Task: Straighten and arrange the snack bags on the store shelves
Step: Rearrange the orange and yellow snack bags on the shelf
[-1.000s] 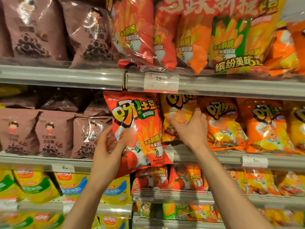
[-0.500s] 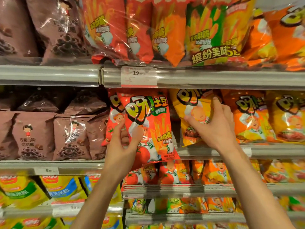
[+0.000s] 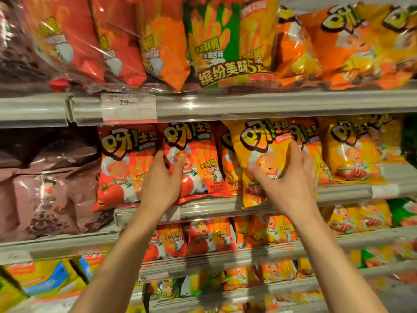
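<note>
On the middle shelf [image 3: 225, 207] two red tomato snack bags stand side by side. My left hand [image 3: 164, 184] grips the left edge of the right-hand red bag [image 3: 198, 163], thumb on its front and fingers tucked behind it. The other red bag [image 3: 121, 168] stands just left of my hand. My right hand [image 3: 291, 184] holds a yellow snack bag [image 3: 259, 152], thumb on its front and fingers along its right edge. This bag leans slightly and its bottom hangs over the shelf rail. An orange bag [image 3: 225, 163] is squeezed between the red and yellow bags.
More yellow bags [image 3: 356, 154] fill the shelf to the right, and brown bags [image 3: 45, 195] sit to the left. Large multipacks [image 3: 214, 41] overhang the upper shelf rail with its price tag [image 3: 128, 107]. Small bags [image 3: 203, 240] line the shelves below.
My left hand has carried the red bag up from in front of the rail and stood it on the shelf. My right hand has kept hold of the yellow bag. The view has come closer.
</note>
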The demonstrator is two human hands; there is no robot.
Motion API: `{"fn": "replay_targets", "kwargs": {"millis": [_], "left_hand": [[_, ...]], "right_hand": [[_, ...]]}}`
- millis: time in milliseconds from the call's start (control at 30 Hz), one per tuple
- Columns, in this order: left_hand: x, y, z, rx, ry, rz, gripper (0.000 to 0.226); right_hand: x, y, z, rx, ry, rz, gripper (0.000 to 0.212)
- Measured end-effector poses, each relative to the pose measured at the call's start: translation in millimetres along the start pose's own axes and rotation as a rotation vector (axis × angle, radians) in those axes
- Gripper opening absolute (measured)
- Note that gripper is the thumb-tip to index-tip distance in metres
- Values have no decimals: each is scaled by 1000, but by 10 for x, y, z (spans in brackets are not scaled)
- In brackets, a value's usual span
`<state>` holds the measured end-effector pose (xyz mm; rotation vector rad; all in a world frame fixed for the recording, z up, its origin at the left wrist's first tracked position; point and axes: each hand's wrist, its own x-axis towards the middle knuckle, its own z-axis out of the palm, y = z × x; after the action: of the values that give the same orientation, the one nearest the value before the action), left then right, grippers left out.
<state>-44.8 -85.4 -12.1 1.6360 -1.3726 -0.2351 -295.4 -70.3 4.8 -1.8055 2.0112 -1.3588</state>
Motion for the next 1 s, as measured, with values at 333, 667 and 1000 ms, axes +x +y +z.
{"fn": "replay_targets", "kwargs": {"millis": [333,667,1000], "left_hand": [[157,2,55,47,24,100,65],[132,-32,97,370,45,272,53],[48,-153,271,483,-203,384,71]], "right_hand": [[-5,6,19,46,-23,-2,115],[4,3,59,39,-17,9,113],[-33,14,56,73,-13,13,114]]}}
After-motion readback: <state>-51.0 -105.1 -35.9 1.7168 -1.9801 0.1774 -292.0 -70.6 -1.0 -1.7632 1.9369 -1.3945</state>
